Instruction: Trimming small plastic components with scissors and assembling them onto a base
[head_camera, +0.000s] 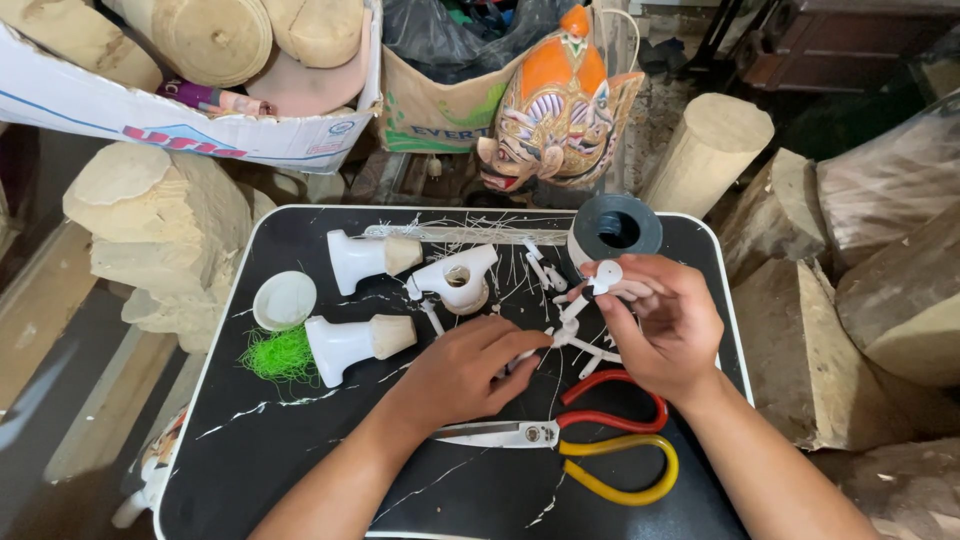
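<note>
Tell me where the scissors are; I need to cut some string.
In the head view, the scissors with red and yellow handles lie on the black table near its front edge, just below the left hand and right hand.

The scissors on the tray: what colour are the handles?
One handle red, one yellow, on the scissors; head view.

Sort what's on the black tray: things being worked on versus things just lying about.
In hand:
- small white jointed figure, held by left hand and right hand

Lying about:
- scissors
- two white bottle-shaped pieces
- green fibre tuft
- white dish
- dark tape roll
</note>
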